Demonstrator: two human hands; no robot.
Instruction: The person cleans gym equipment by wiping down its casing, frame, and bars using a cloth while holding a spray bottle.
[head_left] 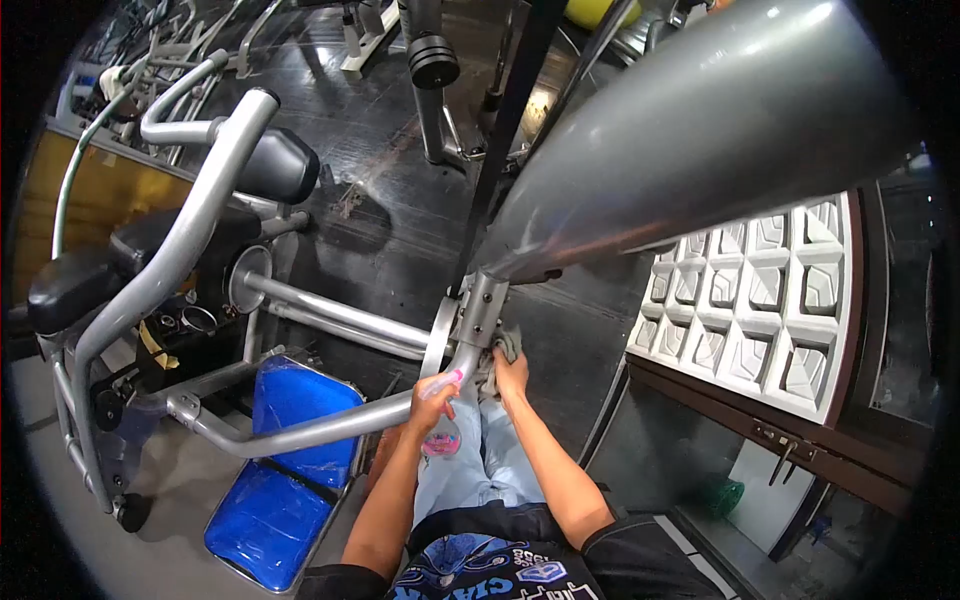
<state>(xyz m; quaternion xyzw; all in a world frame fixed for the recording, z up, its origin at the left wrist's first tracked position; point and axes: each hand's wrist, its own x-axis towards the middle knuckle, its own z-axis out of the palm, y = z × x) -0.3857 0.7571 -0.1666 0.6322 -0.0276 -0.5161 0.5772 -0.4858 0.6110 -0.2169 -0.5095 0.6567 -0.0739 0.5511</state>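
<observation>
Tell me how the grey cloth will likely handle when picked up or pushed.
The grey cloth will probably be floppy, since it bunches in loose folds around the right hand. It is likely light, as it appears to be only soft fabric. If pushed, it would probably crumple rather than roll, given its irregular, bunched shape.

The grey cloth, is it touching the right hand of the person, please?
Touching. The head view shows it: the right hand is pressed against the bunched grey cloth, with no gap visible between skin and fabric.
</observation>
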